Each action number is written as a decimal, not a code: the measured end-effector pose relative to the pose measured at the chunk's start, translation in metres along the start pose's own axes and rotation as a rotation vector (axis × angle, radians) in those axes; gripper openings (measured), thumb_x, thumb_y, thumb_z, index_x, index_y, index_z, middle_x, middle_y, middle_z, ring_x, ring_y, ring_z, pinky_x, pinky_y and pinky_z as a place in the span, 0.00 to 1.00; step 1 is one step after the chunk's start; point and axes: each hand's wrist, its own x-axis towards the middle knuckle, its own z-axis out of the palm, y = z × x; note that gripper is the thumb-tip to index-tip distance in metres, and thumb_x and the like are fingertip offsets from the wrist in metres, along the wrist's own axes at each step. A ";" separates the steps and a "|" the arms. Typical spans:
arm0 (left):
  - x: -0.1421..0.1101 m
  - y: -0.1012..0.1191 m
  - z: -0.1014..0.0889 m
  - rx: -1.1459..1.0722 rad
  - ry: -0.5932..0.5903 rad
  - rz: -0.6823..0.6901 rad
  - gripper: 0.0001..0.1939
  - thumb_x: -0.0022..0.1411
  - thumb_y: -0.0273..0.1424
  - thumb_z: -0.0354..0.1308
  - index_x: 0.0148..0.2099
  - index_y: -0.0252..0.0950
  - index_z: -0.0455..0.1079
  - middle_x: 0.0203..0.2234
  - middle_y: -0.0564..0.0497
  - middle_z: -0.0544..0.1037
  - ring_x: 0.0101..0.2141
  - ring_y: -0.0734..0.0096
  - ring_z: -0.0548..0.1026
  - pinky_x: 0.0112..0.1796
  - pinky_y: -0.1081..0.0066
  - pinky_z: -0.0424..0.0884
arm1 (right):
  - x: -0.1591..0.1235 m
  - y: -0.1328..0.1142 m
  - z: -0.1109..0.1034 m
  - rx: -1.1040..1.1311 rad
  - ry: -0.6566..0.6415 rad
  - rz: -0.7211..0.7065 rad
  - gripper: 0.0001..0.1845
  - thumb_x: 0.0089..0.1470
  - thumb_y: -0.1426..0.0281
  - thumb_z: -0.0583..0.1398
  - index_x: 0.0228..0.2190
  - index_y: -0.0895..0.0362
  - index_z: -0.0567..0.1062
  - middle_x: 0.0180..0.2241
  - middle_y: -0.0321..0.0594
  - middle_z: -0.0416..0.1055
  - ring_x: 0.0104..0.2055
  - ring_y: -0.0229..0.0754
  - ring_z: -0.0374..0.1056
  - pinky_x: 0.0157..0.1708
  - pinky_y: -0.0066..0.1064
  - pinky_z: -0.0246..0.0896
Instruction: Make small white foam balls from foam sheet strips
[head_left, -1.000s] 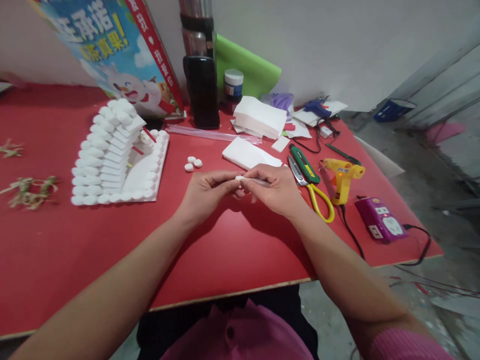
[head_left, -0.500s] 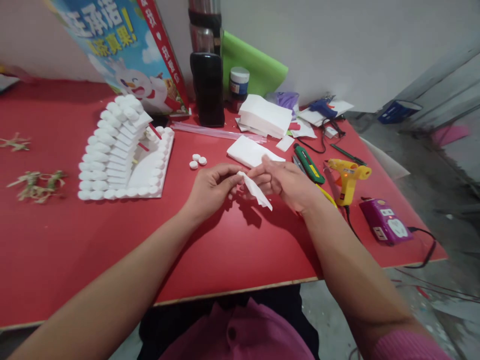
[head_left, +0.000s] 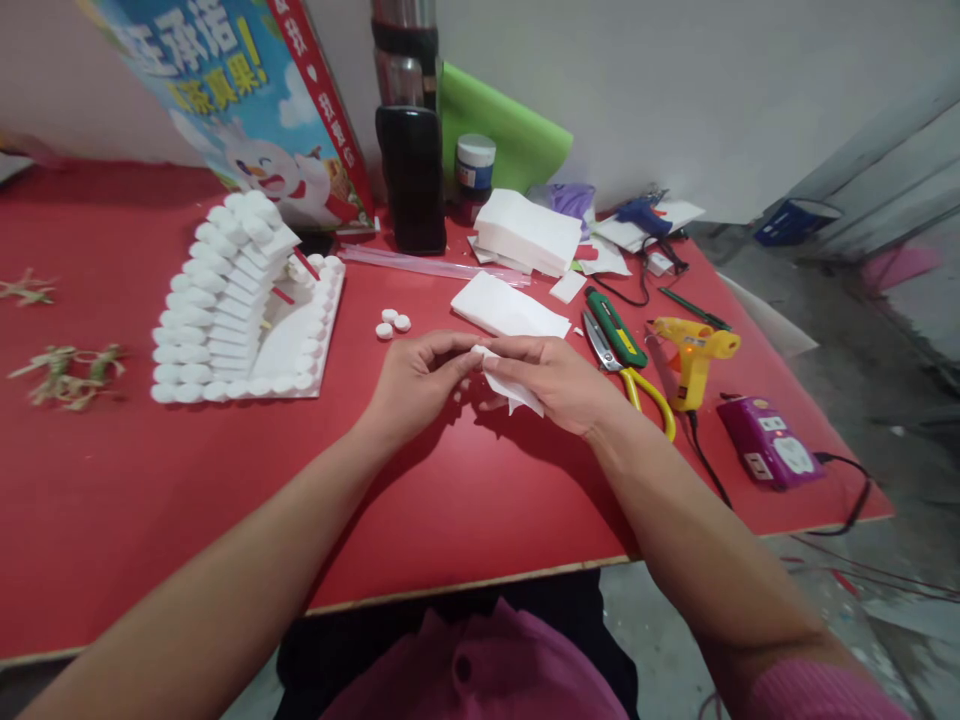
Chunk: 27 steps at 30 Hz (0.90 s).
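Between both hands, above the red table, is a piece of white tissue paper [head_left: 517, 392], with one end bunched at the fingertips and a loose tail hanging right. My left hand [head_left: 416, 385] pinches the bunched end between thumb and fingers. My right hand [head_left: 559, 380] has its thumb and fingers closed on the same tissue, nearer the tail. Three small white rolls [head_left: 393, 323] lie beyond my left hand. A folded stack of white tissue [head_left: 510, 306] rests just behind my fingers. On the left stands a white model [head_left: 232, 310] edged with rows of similar rolls.
Right of my hands lie scissors [head_left: 634, 375], a green utility knife [head_left: 616, 328], a yellow glue gun [head_left: 694, 350] and a purple power strip [head_left: 769, 442]. A black phone [head_left: 411, 180] stands upright at the back. Straw figures [head_left: 71, 375] lie at far left.
My right fingers spread apart half a second ago, showing the tissue's loose tail, and have closed on it again. My left hand keeps its pinch. The view shifted slightly.
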 end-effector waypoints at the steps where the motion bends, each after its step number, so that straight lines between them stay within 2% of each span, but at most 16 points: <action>1: -0.001 0.000 0.001 -0.014 0.004 -0.016 0.08 0.58 0.34 0.69 0.38 0.35 0.83 0.20 0.52 0.77 0.20 0.73 0.71 0.22 0.73 0.70 | 0.000 0.000 0.001 -0.046 0.021 -0.028 0.16 0.55 0.59 0.71 0.42 0.54 0.84 0.32 0.37 0.81 0.37 0.41 0.78 0.41 0.38 0.79; 5: -0.004 0.003 0.004 -0.058 0.038 -0.043 0.08 0.58 0.34 0.70 0.37 0.36 0.83 0.19 0.53 0.76 0.18 0.74 0.71 0.20 0.73 0.71 | -0.002 0.002 0.007 -0.323 0.214 -0.172 0.15 0.57 0.59 0.69 0.41 0.57 0.81 0.33 0.39 0.81 0.34 0.39 0.75 0.35 0.32 0.70; 8: -0.006 0.006 0.007 -0.075 0.083 -0.032 0.06 0.57 0.33 0.71 0.37 0.36 0.83 0.19 0.53 0.76 0.18 0.73 0.72 0.20 0.73 0.71 | -0.004 0.003 0.013 -0.590 0.378 -0.299 0.11 0.60 0.60 0.66 0.35 0.56 0.77 0.27 0.35 0.76 0.26 0.36 0.66 0.27 0.29 0.58; 10: -0.007 0.007 0.009 -0.084 0.105 -0.026 0.06 0.56 0.32 0.71 0.37 0.37 0.84 0.18 0.54 0.76 0.18 0.72 0.73 0.20 0.73 0.71 | -0.006 0.004 0.018 -0.731 0.454 -0.387 0.10 0.60 0.63 0.65 0.31 0.55 0.75 0.24 0.33 0.72 0.24 0.35 0.60 0.25 0.30 0.53; 12: -0.008 0.007 0.010 -0.088 0.125 -0.012 0.05 0.56 0.32 0.72 0.36 0.37 0.84 0.18 0.53 0.77 0.19 0.71 0.74 0.20 0.72 0.72 | -0.008 0.005 0.021 -0.790 0.485 -0.461 0.09 0.60 0.65 0.64 0.29 0.54 0.74 0.23 0.32 0.70 0.24 0.35 0.59 0.26 0.31 0.52; 15: -0.009 0.008 0.009 -0.104 0.132 0.016 0.06 0.53 0.32 0.74 0.35 0.37 0.84 0.20 0.53 0.79 0.20 0.70 0.76 0.23 0.70 0.75 | -0.011 0.002 0.020 -0.800 0.432 -0.524 0.08 0.60 0.67 0.63 0.29 0.54 0.74 0.23 0.32 0.70 0.23 0.35 0.59 0.26 0.31 0.53; 18: -0.008 0.010 0.006 -0.115 0.067 0.024 0.10 0.48 0.33 0.78 0.31 0.35 0.83 0.22 0.51 0.82 0.22 0.68 0.79 0.28 0.68 0.79 | -0.015 -0.005 0.012 -0.815 0.312 -0.546 0.07 0.61 0.67 0.63 0.31 0.54 0.77 0.24 0.33 0.73 0.23 0.35 0.59 0.26 0.30 0.54; 22: -0.006 0.012 0.003 -0.085 0.009 0.037 0.13 0.45 0.35 0.79 0.29 0.34 0.82 0.23 0.49 0.83 0.23 0.66 0.80 0.29 0.68 0.79 | -0.019 -0.014 0.002 -0.839 0.167 -0.525 0.09 0.63 0.67 0.63 0.31 0.55 0.79 0.25 0.34 0.75 0.24 0.36 0.64 0.27 0.30 0.57; 27: -0.006 0.011 0.001 -0.026 0.011 0.055 0.12 0.47 0.36 0.78 0.29 0.35 0.81 0.24 0.48 0.83 0.25 0.64 0.81 0.31 0.66 0.80 | -0.017 -0.013 0.001 -0.864 0.180 -0.517 0.09 0.63 0.66 0.63 0.31 0.55 0.79 0.25 0.36 0.76 0.28 0.38 0.67 0.29 0.31 0.59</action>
